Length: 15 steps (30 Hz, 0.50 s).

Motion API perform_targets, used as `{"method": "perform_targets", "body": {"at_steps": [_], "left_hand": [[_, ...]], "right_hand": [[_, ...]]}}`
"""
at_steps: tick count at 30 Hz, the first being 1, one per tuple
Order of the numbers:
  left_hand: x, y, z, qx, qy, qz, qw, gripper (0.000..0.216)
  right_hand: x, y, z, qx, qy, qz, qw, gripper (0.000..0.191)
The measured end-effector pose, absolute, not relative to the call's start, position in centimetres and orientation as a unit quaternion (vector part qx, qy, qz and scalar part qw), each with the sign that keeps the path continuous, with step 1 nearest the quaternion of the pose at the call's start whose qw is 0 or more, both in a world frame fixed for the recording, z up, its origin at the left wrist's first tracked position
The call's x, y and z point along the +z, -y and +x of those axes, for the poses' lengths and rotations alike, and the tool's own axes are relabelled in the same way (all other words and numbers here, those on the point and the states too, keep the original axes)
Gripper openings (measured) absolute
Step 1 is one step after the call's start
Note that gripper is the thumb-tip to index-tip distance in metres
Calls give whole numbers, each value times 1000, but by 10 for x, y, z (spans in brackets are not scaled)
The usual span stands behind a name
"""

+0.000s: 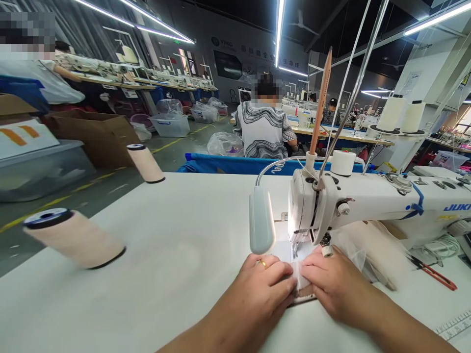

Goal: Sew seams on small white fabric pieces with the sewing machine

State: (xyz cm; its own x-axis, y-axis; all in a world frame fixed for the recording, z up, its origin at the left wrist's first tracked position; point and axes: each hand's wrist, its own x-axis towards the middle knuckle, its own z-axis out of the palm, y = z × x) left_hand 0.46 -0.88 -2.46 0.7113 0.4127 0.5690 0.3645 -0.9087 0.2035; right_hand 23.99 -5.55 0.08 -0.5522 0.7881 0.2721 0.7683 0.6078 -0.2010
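Observation:
A small piece of white sheer fabric [300,280] lies at the needle area of a white sewing machine [371,201]. My left hand [263,284] presses on its left side with bent fingers held together, a ring on one of them. From the right, my right hand [340,284] grips the fabric's other edge, thumb and fingers closed on it. Both sets of fingertips are just in front of the presser foot [295,251], and they partly cover the fabric. A pale lamp head [262,220] hangs close above my left fingers.
Two peach thread cones [75,240] lie on the white table [165,294] at left. Behind my right hand are sheer fabric [382,250], red-handled tweezers or snips [437,277] and a ruler [456,326]. A co-worker [263,125] sits ahead, beyond a blue cloth [221,164].

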Motion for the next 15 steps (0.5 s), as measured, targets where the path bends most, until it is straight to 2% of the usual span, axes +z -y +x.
{"method": "perform_targets", "body": {"at_steps": [5, 15], "left_hand": [[-26, 12, 4, 337, -184, 922, 59, 33], [-29, 2, 4, 313, -219, 923, 36, 35]], "right_hand": [[2, 58, 238, 34, 899, -401, 172, 15], [-3, 54, 237, 33, 877, -444, 181, 19]]}}
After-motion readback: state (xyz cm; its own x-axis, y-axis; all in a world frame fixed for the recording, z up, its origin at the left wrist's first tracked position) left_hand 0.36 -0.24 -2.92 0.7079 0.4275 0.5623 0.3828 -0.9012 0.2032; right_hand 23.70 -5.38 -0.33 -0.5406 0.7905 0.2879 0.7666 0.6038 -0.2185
